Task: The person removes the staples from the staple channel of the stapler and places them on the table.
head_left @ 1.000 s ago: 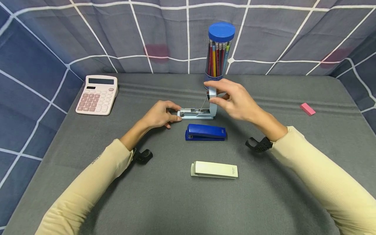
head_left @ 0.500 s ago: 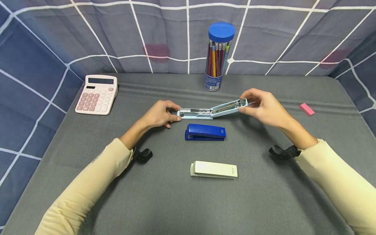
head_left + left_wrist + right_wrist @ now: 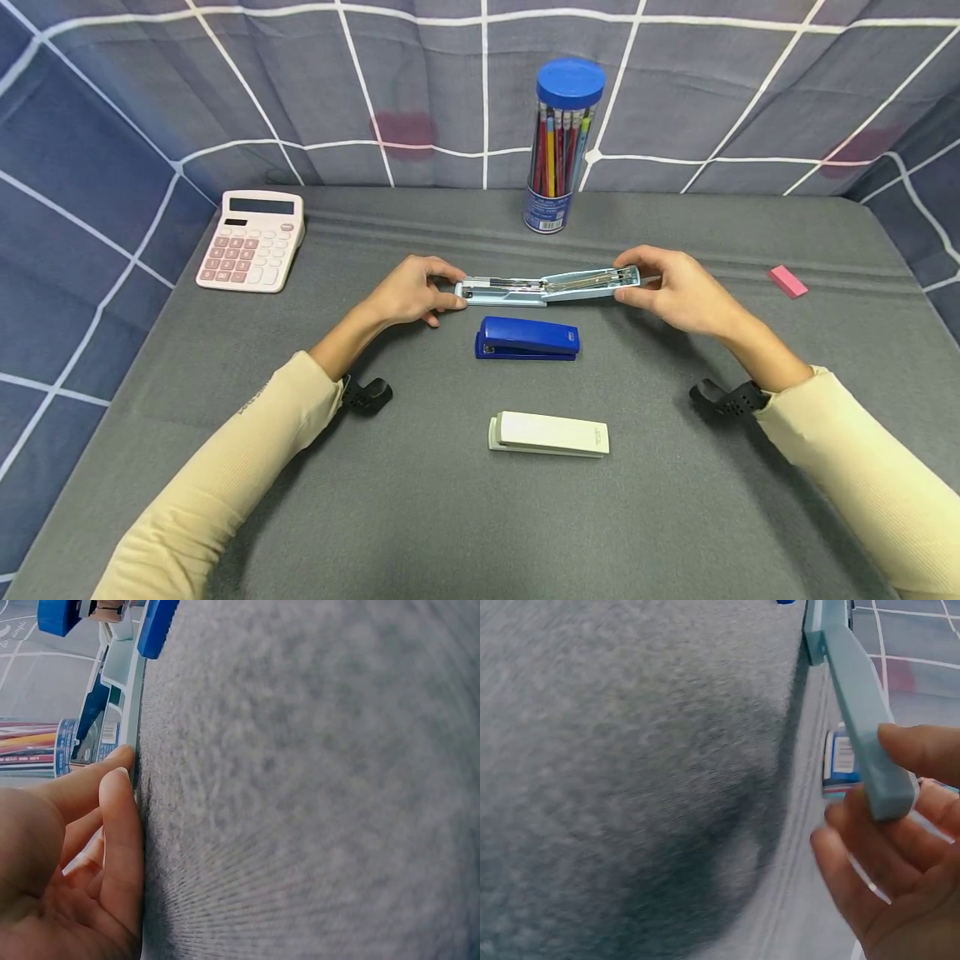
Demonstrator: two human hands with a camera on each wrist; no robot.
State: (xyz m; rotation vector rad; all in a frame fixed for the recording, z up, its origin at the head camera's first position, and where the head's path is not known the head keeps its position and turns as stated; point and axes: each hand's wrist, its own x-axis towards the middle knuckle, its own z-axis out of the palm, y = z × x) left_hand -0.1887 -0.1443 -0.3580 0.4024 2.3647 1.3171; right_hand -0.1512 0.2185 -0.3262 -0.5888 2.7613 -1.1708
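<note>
A light blue stapler (image 3: 506, 292) lies unfolded near the middle of the table, its top arm swung far back to the right and tilted slightly up. My left hand (image 3: 411, 292) pinches the end of its base between thumb and index finger. With thumb and fingers, my right hand (image 3: 678, 287) grips the free end of the top arm (image 3: 862, 712). Metal parts show along the inside of both halves. Just in front of it sits a dark blue stapler (image 3: 528, 337), closed. Nearer to me is a cream stapler (image 3: 552, 433), also closed.
Behind the stapler stands a clear tube of pencils (image 3: 558, 150) with a blue lid. A pink calculator (image 3: 251, 242) lies at the back left, and a pink eraser (image 3: 787, 282) at the right. A gridded curtain (image 3: 315, 92) hangs along the back edge.
My right hand has swung the stapler's top arm from upright over to the right, then lowered it further toward the table. The left hand stays on the base.
</note>
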